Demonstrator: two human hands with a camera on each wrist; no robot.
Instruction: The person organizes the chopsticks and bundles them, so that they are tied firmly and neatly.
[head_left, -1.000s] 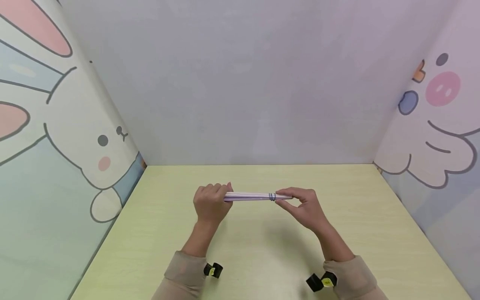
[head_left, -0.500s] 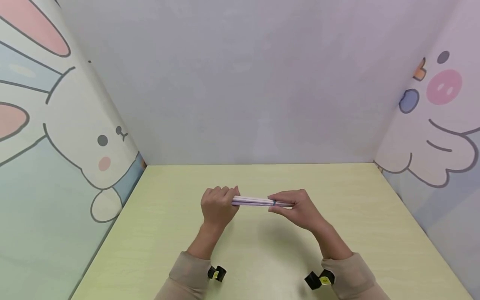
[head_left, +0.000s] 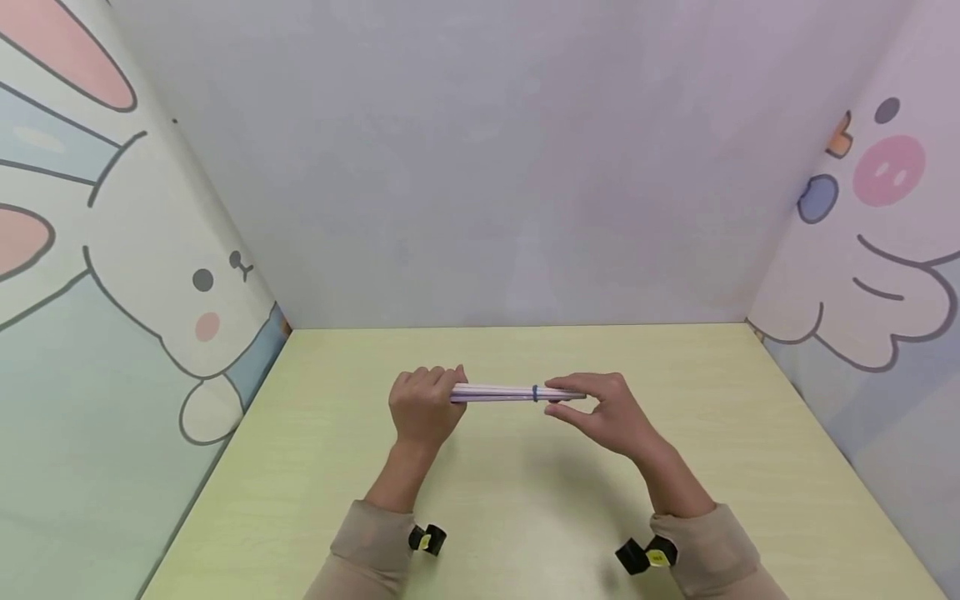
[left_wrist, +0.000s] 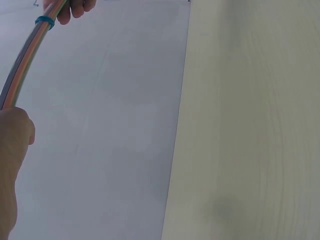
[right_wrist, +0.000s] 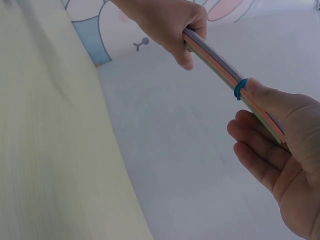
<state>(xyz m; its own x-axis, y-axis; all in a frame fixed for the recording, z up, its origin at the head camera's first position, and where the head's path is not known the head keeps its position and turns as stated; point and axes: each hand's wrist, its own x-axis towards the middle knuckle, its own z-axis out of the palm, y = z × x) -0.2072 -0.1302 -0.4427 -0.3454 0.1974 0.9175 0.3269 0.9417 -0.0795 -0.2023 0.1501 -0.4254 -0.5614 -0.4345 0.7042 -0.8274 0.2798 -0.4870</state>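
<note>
A bundle of slim chopsticks is held level above the table, its narrow ends to the right. My left hand grips the thicker end in a fist. Round the bundle, close to the tips, sits a blue rubber band. My right hand holds the tip end loosely, thumb on the near side and fingers on the far side, fingertips just right of the band. The right wrist view shows grey, orange and green sticks, with the thumb right at the band and the other fingers half curled beneath.
A pale yellow wooden table lies under both hands. Behind it rises a plain grey wall. Cartoon panels flank it, a rabbit at left and a pig at right. Both sleeves carry small black devices.
Both hands and the bundle shifted slightly, the left hand moving right and then back left. The rubber band, earlier two spread loops, now lies gathered in one narrow ring slightly nearer the left hand.
</note>
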